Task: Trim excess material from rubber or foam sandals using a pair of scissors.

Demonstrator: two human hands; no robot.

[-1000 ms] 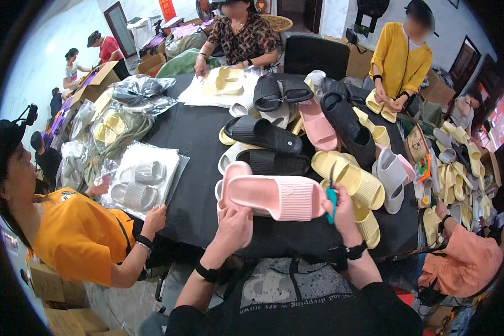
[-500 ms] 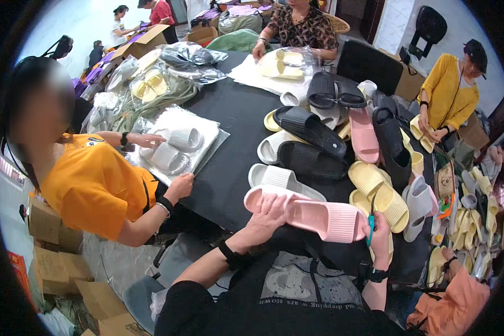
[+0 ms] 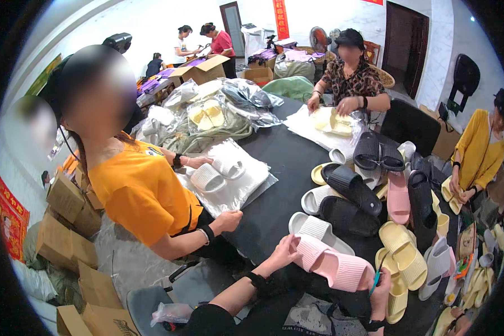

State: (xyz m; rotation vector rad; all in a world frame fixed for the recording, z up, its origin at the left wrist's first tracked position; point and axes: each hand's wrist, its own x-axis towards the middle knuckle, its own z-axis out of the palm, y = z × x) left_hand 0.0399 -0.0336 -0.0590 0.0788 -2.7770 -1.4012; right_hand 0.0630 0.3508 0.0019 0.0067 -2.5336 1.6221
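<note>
A pair of pink ribbed slippers (image 3: 346, 272) lies end to end in front of me, at the near edge of the table. My left hand (image 3: 284, 255) pinches the left end of the pair, thumb and fingers on the strap's edge. At the other end, my right hand (image 3: 381, 292) is closed around teal-handled scissors (image 3: 376, 280), beside the pink slipper there. Part of the right hand's grip is hidden. Just behind the pink pair lies a white slipper (image 3: 319, 228). Pale yellow slippers (image 3: 403, 256) lie to the right of the scissors.
Black slippers (image 3: 350, 215) and other colours pile up on the black table (image 3: 269, 211). On my left, a person in orange (image 3: 143, 204) handles white slippers on plastic bags (image 3: 246, 178). Another person (image 3: 350, 84) works across the table. Cardboard boxes (image 3: 67, 246) stand at the left.
My view has tilted up and turned left. My left hand has shifted from on top of the pink strap to the pair's left end. The person across now has both hands on yellow slippers.
</note>
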